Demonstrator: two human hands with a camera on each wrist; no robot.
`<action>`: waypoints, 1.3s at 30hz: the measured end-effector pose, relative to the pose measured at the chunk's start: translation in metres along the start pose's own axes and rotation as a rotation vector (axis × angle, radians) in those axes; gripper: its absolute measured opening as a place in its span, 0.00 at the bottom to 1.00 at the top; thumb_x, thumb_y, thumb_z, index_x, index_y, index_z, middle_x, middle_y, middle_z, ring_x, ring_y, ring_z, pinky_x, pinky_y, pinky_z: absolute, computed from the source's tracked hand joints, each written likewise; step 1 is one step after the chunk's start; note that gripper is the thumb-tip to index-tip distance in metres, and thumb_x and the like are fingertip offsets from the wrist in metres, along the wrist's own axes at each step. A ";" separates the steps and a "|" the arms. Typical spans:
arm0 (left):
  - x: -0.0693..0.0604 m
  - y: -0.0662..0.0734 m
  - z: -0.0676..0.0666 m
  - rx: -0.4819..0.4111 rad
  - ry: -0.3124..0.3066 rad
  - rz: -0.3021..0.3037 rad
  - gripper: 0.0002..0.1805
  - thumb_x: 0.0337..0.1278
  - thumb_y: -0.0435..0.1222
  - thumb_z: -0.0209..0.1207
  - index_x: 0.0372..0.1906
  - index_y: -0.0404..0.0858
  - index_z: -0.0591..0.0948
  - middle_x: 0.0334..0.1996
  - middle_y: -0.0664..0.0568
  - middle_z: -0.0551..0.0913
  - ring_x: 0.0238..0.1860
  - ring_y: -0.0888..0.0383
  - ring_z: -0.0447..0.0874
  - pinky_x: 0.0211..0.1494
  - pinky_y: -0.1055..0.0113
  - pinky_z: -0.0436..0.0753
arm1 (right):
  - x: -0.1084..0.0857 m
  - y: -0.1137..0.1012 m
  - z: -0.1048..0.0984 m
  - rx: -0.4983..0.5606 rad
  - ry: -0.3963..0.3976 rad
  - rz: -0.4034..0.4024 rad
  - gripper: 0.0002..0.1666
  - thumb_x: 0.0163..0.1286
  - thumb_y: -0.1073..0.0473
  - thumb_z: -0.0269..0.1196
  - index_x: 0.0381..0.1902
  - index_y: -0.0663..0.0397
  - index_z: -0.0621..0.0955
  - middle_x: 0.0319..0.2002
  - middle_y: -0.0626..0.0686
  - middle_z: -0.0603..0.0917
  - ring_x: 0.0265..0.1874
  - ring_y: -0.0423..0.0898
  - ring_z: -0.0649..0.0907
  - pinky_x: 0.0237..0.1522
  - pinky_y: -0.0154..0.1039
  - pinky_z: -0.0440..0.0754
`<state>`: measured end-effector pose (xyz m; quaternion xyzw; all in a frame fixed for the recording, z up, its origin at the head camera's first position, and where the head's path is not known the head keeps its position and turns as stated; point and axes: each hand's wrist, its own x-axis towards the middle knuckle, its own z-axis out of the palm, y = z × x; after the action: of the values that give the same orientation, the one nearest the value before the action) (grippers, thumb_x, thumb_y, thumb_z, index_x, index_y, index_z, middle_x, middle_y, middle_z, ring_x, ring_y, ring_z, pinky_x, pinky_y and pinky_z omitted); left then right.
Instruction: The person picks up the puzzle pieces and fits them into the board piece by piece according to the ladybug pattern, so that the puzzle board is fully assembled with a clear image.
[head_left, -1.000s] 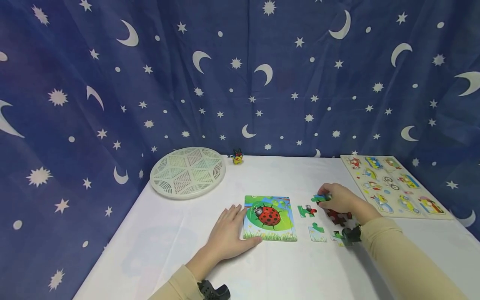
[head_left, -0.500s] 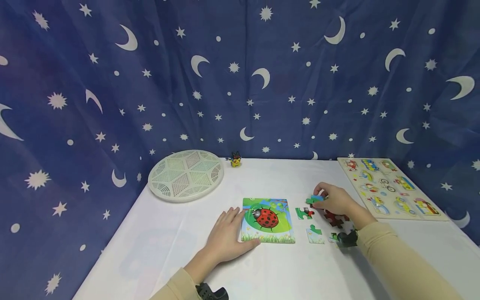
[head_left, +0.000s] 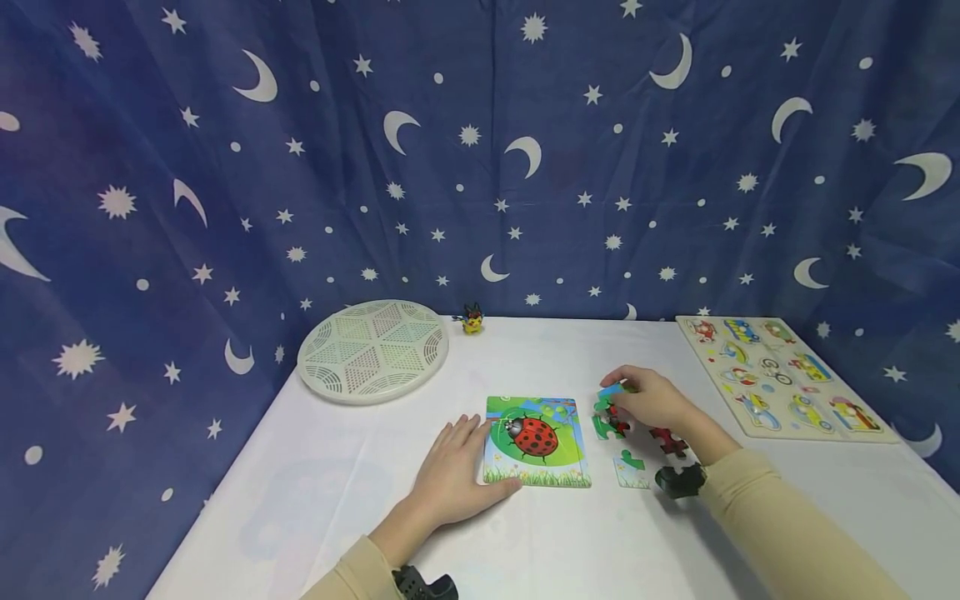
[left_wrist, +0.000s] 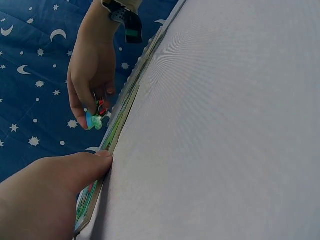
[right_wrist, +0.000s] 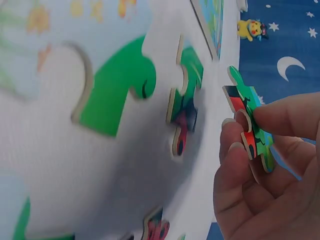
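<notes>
Dark blue cloth with white moons and stars hangs behind the white surface. From the head, the ladybug board lies near the middle of the surface, and the left hand rests along its left side, fingers straight, thumb spread apart at its near edge. Toward the right edge of the surface, the right hand pinches a blue-and-green puzzle piece. Just nearer the surface's front edge than this piece is the green-and-red loose piece. Of the two hands, the right is much the nearer to it; the board stands between it and the left. A pale grassy piece and some dark red pieces lie close by.

From the left wrist, the thumb tip touches the board's edge, while the other hand's fingers point down, clamped on the held piece.

From the right wrist, the held piece is tilted almost edge-on between the fingertips, its long axis slanting. The loose piece lies flat below it, with a visible gap between the two; a yellow figure sits beyond, by the far edge of the surface.
</notes>
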<state>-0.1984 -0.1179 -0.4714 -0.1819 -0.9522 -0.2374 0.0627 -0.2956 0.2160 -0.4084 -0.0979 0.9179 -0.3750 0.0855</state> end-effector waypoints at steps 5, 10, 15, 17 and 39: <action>0.000 0.000 0.000 -0.002 -0.001 0.000 0.54 0.53 0.70 0.61 0.77 0.39 0.68 0.75 0.40 0.66 0.78 0.42 0.56 0.81 0.49 0.51 | 0.002 -0.006 0.009 -0.006 0.011 -0.009 0.20 0.68 0.64 0.58 0.58 0.56 0.81 0.36 0.56 0.80 0.28 0.49 0.77 0.27 0.41 0.75; 0.000 0.000 -0.001 -0.003 -0.003 0.004 0.54 0.53 0.70 0.61 0.77 0.38 0.68 0.75 0.39 0.66 0.78 0.42 0.56 0.81 0.49 0.51 | 0.003 -0.011 0.017 -0.003 0.011 -0.031 0.19 0.67 0.65 0.58 0.56 0.56 0.81 0.38 0.56 0.81 0.29 0.49 0.76 0.27 0.41 0.74; 0.000 0.000 -0.002 -0.005 0.001 0.007 0.54 0.53 0.70 0.61 0.77 0.38 0.68 0.75 0.39 0.66 0.78 0.42 0.57 0.81 0.49 0.51 | 0.005 -0.016 0.029 0.061 -0.014 -0.048 0.19 0.68 0.66 0.58 0.56 0.57 0.81 0.32 0.54 0.80 0.24 0.47 0.73 0.23 0.39 0.71; 0.000 0.000 -0.002 -0.006 0.003 0.007 0.55 0.52 0.70 0.61 0.77 0.38 0.68 0.74 0.39 0.66 0.78 0.41 0.57 0.80 0.48 0.52 | 0.006 -0.018 0.034 0.072 -0.023 -0.059 0.19 0.69 0.66 0.58 0.56 0.58 0.81 0.32 0.54 0.81 0.24 0.47 0.74 0.23 0.39 0.71; 0.000 -0.001 -0.001 -0.001 0.007 0.020 0.54 0.53 0.71 0.60 0.76 0.39 0.68 0.74 0.39 0.67 0.77 0.41 0.58 0.80 0.48 0.54 | 0.017 -0.042 0.071 0.052 0.006 -0.064 0.14 0.69 0.63 0.67 0.51 0.58 0.81 0.38 0.52 0.84 0.27 0.45 0.83 0.28 0.39 0.84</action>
<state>-0.1986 -0.1186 -0.4711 -0.1907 -0.9500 -0.2377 0.0685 -0.2907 0.1353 -0.4300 -0.1240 0.9045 -0.4016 0.0731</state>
